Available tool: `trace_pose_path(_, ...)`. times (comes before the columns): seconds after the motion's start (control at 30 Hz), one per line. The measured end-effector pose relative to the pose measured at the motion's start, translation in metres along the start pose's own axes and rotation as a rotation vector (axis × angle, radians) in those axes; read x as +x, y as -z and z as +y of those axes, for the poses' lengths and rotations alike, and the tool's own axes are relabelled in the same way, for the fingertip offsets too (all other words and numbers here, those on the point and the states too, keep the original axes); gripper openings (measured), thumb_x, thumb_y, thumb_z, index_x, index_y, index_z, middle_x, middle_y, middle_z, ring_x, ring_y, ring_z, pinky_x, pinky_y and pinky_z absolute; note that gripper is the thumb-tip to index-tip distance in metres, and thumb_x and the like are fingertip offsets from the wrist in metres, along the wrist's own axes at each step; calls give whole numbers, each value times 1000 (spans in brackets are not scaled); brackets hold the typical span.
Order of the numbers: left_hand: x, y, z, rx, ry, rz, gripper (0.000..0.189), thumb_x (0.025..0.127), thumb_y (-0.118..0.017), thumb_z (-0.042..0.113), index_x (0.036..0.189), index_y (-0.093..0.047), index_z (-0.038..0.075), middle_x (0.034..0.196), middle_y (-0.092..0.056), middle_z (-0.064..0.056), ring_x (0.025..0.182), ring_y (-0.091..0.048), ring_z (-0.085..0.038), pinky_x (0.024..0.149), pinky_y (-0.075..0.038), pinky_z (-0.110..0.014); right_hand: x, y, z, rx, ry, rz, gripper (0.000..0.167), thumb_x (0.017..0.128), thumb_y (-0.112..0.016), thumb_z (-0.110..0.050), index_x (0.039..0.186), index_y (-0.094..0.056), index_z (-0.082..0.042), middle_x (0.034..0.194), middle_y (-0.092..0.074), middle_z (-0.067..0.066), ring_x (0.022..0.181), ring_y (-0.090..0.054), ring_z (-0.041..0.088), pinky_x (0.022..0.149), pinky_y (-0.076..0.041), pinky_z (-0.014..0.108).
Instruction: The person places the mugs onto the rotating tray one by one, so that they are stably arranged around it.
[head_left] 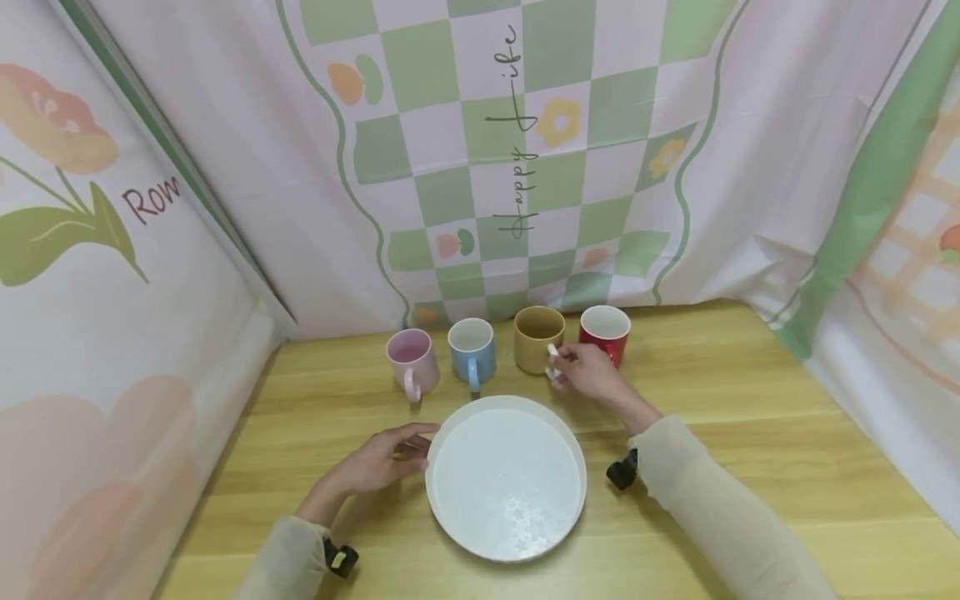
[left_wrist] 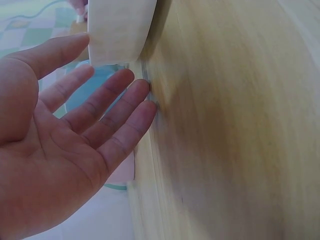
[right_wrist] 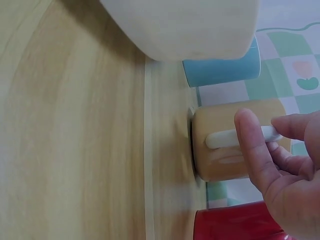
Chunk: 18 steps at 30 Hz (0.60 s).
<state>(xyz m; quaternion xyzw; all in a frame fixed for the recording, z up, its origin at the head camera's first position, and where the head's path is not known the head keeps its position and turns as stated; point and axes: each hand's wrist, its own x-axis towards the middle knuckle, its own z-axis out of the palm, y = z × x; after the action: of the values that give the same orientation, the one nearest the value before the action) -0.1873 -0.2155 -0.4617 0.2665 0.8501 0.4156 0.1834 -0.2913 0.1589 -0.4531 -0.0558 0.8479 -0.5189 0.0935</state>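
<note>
A round white tray (head_left: 506, 479) lies on the wooden table in front of me. My left hand (head_left: 386, 458) is at its left rim, fingers extended and spread in the left wrist view, thumb tip right at the tray's side. Behind the tray stands a tan mug (head_left: 532, 350) with a white handle (right_wrist: 224, 139). The thumb and fingers of my right hand (head_left: 591, 372) pinch that handle. In the right wrist view, a dark shadow runs along the mug's base. A red mug (head_left: 606, 325) stands just right of it, partly covered by this hand.
To the left of the tan mug stand a light blue mug (head_left: 474, 367) and a pink mug (head_left: 414, 367), their handles facing me. A printed cloth (head_left: 555, 175) hangs behind the row, and more cloth borders the table (head_left: 757, 400) on both sides.
</note>
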Motion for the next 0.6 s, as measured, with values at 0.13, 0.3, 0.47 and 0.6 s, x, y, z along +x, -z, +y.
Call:
trace_pose_path(0.13,0,0,0,-19,9,0,52,99,-61,15,147,-45,5,132,-63,-20,122,-61,-37,103,-54,-49,1,1,3,-29,24,11,25,104,-52,-14,114,-60,7,101,-70,24,80,-73,21,74,-64,36)
trace_pose_path(0.3,0,0,-1,-25,9,-2,52,99,-62,15,147,-45,5,131,-63,-20,122,-61,-37,103,-54,-48,-2,3,4,-37,45,18,24,104,-52,-14,112,-61,7,103,-68,25,82,-74,26,74,-65,38)
trace_pose_path(0.47,0,0,-2,-13,-1,-1,52,99,-62,15,147,-45,5,131,-64,-19,121,-62,-36,104,-53,-49,-7,3,2,-53,68,22,23,104,-52,-12,112,-60,8,102,-68,26,80,-73,23,72,-64,36)
trace_pose_path(0.6,0,0,-3,-12,1,1,52,99,-62,16,147,-45,6,131,-65,-18,121,-62,-35,104,-53,-50,-10,3,1,-62,94,25,23,104,-52,-11,111,-60,9,100,-68,27,80,-73,28,72,-64,37)
